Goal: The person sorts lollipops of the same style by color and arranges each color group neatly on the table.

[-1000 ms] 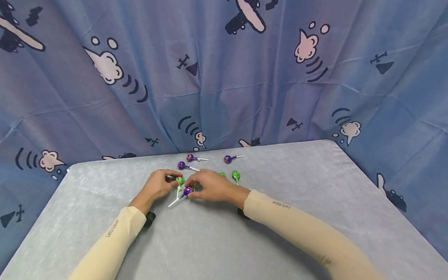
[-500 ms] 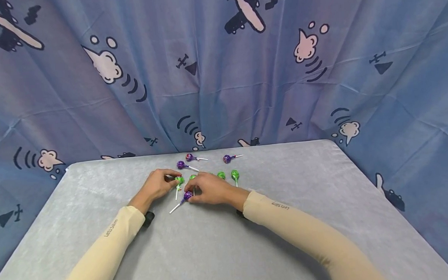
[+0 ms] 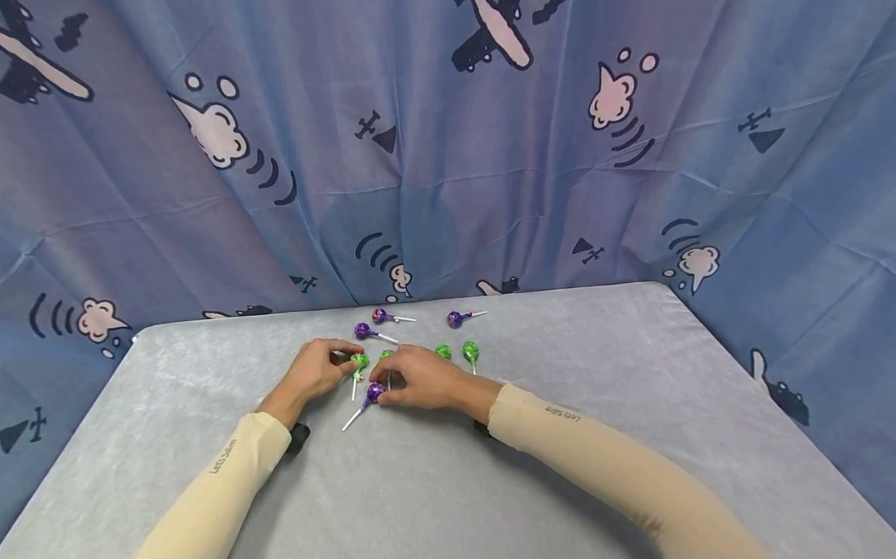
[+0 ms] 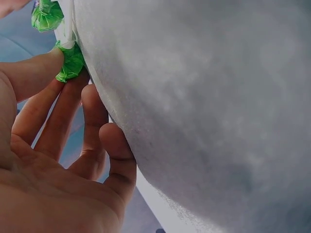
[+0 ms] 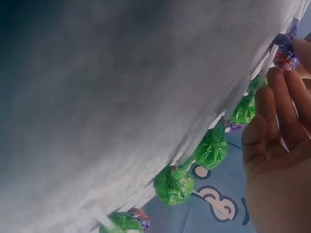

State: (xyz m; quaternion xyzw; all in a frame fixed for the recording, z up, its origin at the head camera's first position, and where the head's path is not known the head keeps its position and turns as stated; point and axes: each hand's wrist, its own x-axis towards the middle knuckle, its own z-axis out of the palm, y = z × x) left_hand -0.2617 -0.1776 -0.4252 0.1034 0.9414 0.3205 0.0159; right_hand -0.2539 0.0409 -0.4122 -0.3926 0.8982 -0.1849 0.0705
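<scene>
My left hand (image 3: 315, 370) pinches the wrapped head of a green lollipop (image 3: 358, 361) between thumb and fingers; its white stick points toward me. In the left wrist view the thumb lies against the green wrapper (image 4: 73, 63), the other fingers loosely bent. Just to the right, my right hand (image 3: 424, 376) pinches the head of a purple lollipop (image 3: 375, 392), whose stick slants down to the left. In the right wrist view, that purple head (image 5: 285, 59) shows at the fingertips. Another green lollipop (image 3: 386, 355) lies beyond the right fingers, partly hidden by them.
More green lollipops (image 3: 471, 350) lie in a row behind the right hand, partly covered by it. Purple lollipops (image 3: 363, 331) lie farther back, one (image 3: 455, 319) to the right. The grey-covered table (image 3: 572, 374) ends at a blue patterned curtain (image 3: 442, 146).
My right hand has drawn the purple lollipop slightly toward me, its stick coming away from the green one's. The green lollipop beyond the right fingers has come into sight. The left hand stays put.
</scene>
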